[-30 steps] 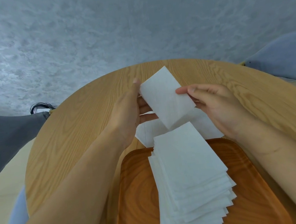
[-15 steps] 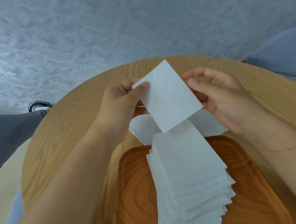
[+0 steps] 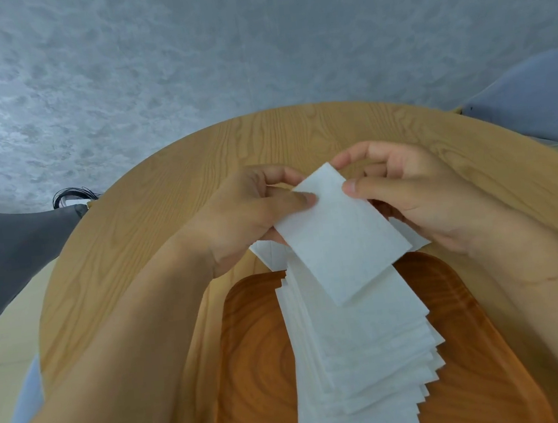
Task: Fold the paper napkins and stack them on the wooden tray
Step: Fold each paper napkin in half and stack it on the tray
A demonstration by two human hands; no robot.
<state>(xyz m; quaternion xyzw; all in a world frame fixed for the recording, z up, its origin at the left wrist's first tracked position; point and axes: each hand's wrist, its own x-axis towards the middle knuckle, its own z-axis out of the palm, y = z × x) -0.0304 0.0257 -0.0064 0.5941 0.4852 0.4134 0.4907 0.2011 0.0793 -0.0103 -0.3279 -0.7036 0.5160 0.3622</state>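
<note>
Both hands pinch folded napkin [image 3: 339, 239] above stack.
Left hand [image 3: 247, 218], right hand [image 3: 413, 193] grip its top; stack of napkins [image 3: 362, 357] on wooden tray [image 3: 256, 368].

Hidden behind the held napkin [image 3: 339, 239]: most of the left hand's [image 3: 247, 214] fingers [image 3: 281, 176] and the lower fingers of the right hand [image 3: 420, 196]. Just below the fingers, only two slivers showing of the flat napkins [image 3: 268, 253] on the bench [image 3: 155, 224]; number impossible to tell. Farther below, far end of the stack [image 3: 362, 357] covered, wooden tray [image 3: 253, 369] cut by the bottom edge. Well left of the fingers, a dark coil [image 3: 72, 195], too small to identify.
</note>
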